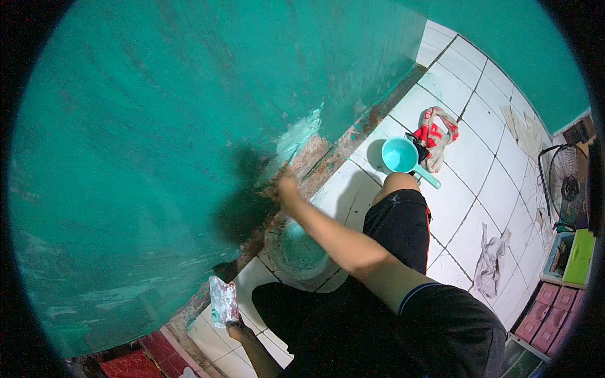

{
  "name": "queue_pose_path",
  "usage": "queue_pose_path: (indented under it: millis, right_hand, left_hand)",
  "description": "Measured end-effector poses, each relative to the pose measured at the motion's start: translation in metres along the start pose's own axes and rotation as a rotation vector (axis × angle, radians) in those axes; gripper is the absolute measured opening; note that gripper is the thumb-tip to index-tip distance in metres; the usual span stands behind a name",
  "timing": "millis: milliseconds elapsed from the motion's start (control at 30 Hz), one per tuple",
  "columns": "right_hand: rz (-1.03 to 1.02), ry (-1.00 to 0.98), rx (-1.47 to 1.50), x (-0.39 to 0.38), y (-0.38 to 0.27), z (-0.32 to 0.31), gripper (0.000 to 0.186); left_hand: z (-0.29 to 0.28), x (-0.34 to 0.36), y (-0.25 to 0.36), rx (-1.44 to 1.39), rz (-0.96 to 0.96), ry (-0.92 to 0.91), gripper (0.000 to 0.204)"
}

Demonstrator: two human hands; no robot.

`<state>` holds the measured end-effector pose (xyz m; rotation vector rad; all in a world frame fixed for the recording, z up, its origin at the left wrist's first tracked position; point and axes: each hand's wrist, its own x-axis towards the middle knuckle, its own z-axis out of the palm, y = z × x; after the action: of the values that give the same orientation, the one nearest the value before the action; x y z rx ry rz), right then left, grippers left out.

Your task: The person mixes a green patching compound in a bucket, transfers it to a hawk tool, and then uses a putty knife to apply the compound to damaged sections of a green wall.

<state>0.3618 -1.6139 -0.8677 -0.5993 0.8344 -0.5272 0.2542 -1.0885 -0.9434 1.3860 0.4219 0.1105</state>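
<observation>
My left hand [237, 331], at the lower left, is closed round the dark lower end of a flat rectangular blade [225, 301] smeared with white and reddish putty. Low on the green wall [176, 113], my right hand [288, 190] is closed against a rough bare patch [309, 156]. Its fingertips blur, and whatever they hold is hidden. Pale, whitish smears [300, 133] mark the paint just above this patch. Below my right forearm a round tub [296, 252] with greenish residue stands on the floor against the wall, between my legs.
A turquoise dipper [401, 155] stands beside my right knee, touching a crumpled red-and-white cloth [436, 133]. Further right are a grey rag [492, 259], a standing fan [569, 183], a green-lidded box [578, 257] and pink drawers [547, 320]. White floor tiles [469, 189] run along the wall.
</observation>
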Motion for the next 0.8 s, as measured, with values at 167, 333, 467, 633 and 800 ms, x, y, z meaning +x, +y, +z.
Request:
queue_pose_path:
  millis: [167, 333, 467, 633, 800]
  right_hand:
    - [-0.296, 0.055, -0.197, -0.051, 0.013, -0.015, 0.044]
    - [-0.070, 0.076, -0.077, 0.002, -0.028, -0.017, 0.042]
    - [-0.051, 0.025, -0.253, -0.022, -0.009, 0.021, 0.045]
    - [0.023, 0.009, -0.231, -0.089, 0.010, 0.021, 0.050]
    - [-0.021, 0.134, -0.129, -0.035, -0.015, 0.014, 0.051]
  left_hand:
    - [-0.001, -0.001, 0.001, 0.013, 0.007, -0.013, 0.039]
    - [-0.005, 0.003, -0.006, 0.040, 0.033, -0.047, 0.039]
    - [-0.004, 0.000, -0.005, 0.163, 0.137, -0.096, 0.039]
    - [0.019, -0.012, 0.016, -0.061, -0.091, -0.023, 0.039]
    - [0.033, -0.022, 0.031, -0.091, -0.096, 0.012, 0.041]
